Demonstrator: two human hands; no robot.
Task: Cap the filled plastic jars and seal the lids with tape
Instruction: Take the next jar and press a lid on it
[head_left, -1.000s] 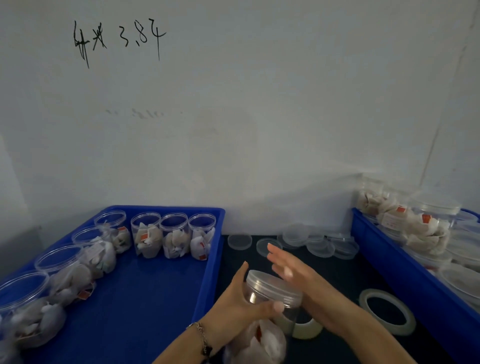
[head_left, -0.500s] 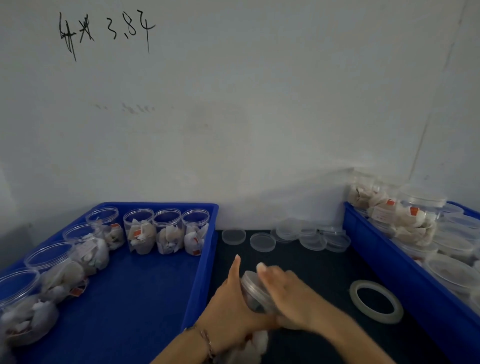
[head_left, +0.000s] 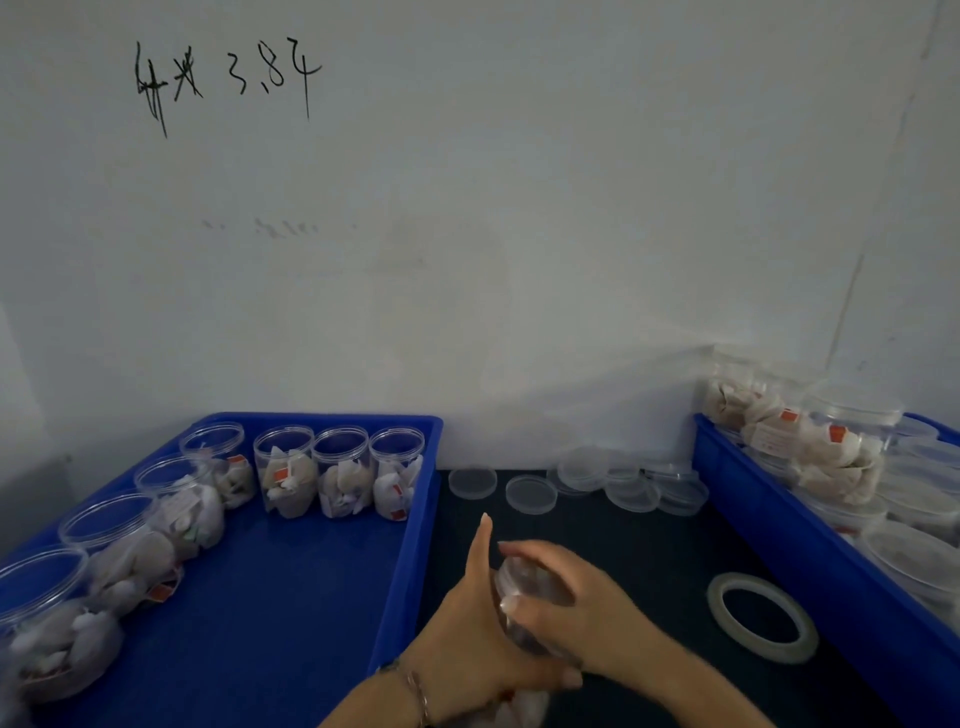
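Low in the frame's centre, the right hand (head_left: 582, 613) curls over the lid of a filled plastic jar (head_left: 524, 582), hiding most of it, while the left hand (head_left: 467, 634) grips the jar's body from the left, thumb pointing up. Right of them a tape roll (head_left: 761, 618) lies flat on the dark table (head_left: 623, 545), with loose clear lids (head_left: 530, 494) beyond. Open filled jars (head_left: 343, 473) line the blue tray (head_left: 405, 545) at left; capped jars (head_left: 810, 447) crowd the blue bin (head_left: 779, 525) at right.

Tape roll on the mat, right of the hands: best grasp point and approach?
The tape roll lies flat, hole up, apart from the right bin. Probably come from above with the right hand and pinch the near-left band, one finger in the hole, thumb outside. The thin flat ring offers little side wall.
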